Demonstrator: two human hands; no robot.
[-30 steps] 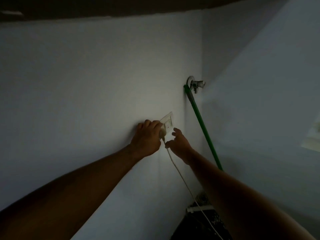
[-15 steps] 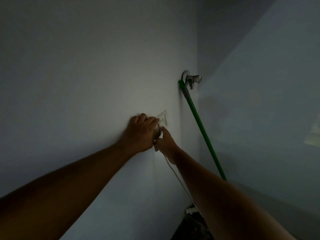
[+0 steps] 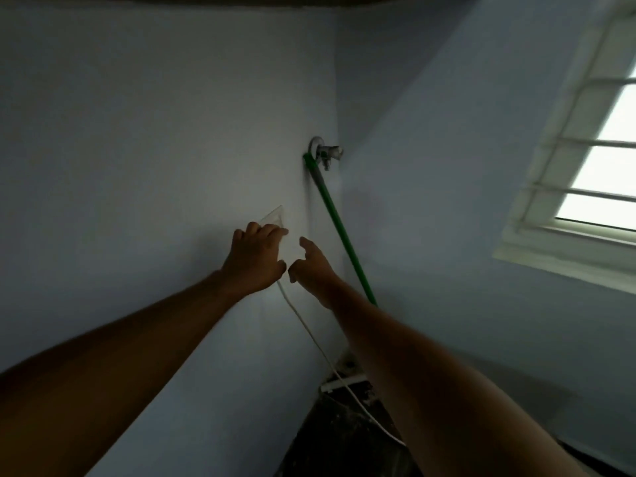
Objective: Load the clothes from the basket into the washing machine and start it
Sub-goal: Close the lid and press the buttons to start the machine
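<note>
Both arms reached up to a wall socket (image 3: pixel 273 216) near the corner of the pale wall (image 3: pixel 137 149). The left hand (image 3: pixel 254 261) lay over the socket plate, fingers curled over it — what they gripped could not be told — with a white cord (image 3: pixel 309 332) trailing down from beneath it. The right hand (image 3: pixel 311 265) hovered just beside, fingers apart and empty. A green hose (image 3: pixel 339 225) ran down from a tap (image 3: pixel 325 153) near the corner — the washing machine and basket lay outside the frame
</note>
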